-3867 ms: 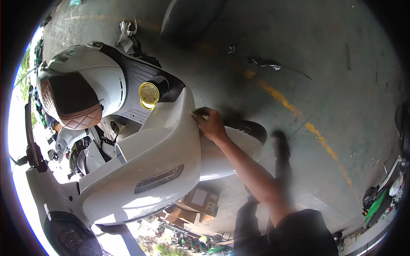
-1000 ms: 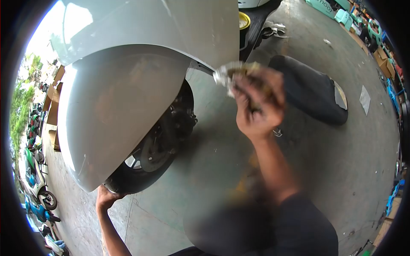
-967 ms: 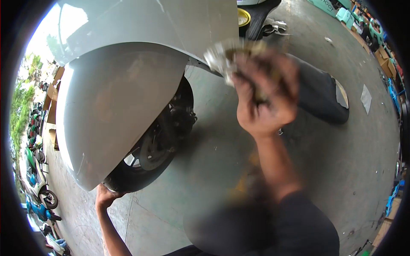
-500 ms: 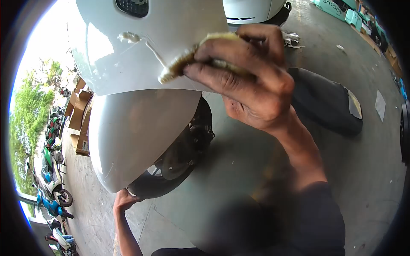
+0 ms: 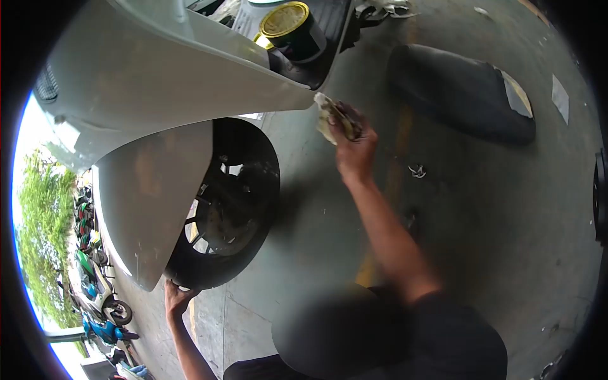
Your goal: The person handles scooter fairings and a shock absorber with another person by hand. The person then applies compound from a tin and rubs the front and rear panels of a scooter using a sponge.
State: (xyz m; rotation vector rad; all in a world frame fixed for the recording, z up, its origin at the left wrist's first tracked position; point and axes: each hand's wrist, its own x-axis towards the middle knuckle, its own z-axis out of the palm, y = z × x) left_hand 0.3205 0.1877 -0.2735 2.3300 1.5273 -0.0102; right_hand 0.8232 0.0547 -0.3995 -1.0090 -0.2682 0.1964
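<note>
Parked scooters (image 5: 100,303) left of my left grip (image 5: 177,299). White fender (image 5: 149,196) just above it. Left grip touching tyre (image 5: 265,190) at lower edge; fingers partly hidden, cannot tell how far open. White body panel (image 5: 190,82) well above left grip, pointed end reaching close to my right grip (image 5: 354,142). Yellow-rimmed tin (image 5: 307,39) above and left of right grip. Right grip closed, pinching crumpled pale wad (image 5: 325,115); wad at panel's end, contact unclear. Dark padded piece (image 5: 453,92) right of it, on floor (image 5: 500,209).
</note>
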